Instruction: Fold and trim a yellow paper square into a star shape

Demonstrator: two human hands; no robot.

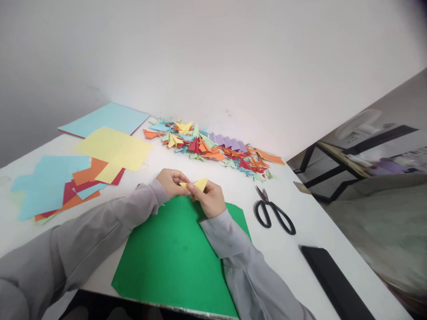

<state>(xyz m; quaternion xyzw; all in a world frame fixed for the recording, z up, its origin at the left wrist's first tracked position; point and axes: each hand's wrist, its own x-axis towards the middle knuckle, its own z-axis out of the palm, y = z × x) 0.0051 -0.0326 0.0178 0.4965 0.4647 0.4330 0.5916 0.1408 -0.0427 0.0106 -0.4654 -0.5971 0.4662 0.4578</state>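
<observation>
A small folded yellow paper plane (200, 183) is held up between my two hands, above the far edge of a green mat (176, 249). My left hand (171, 182) pinches its left end. With thumb and fingers, my right hand (211, 198) grips the wider right part. The fingertips cover some of the folds. Beyond my hands lies a long heap of small folded paper planes (200, 146) in yellow, orange, red, green and blue, with purple folded pieces (228, 142) among them.
Black-handled scissors (273, 211) lie right of the mat, blades pointing away. Nearer the table's right edge is a long black object (333, 280). Coloured paper pieces (50, 182), a yellow sheet (116, 144) and blue sheets (103, 119) spread on the left. A wall (200, 58) stands behind.
</observation>
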